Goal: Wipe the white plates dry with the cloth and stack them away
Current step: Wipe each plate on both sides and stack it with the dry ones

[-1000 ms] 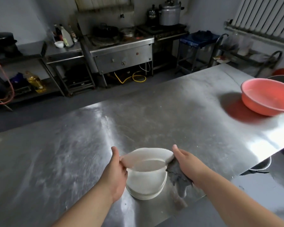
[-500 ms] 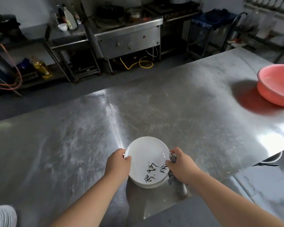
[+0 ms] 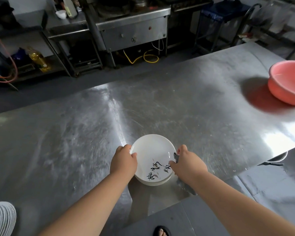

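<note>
Plate (image 3: 152, 150) atop stack (image 3: 154, 182): left hand (image 3: 123, 161) grips rim at 9 o'clock, right hand (image 3: 187, 165) holds cloth (image 3: 186, 186) at 3.

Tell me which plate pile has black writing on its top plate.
The centre pile, between the left hand and right hand near the table edge: black characters mark its top plate. The lower-left pile shows only plain white rims.
</note>
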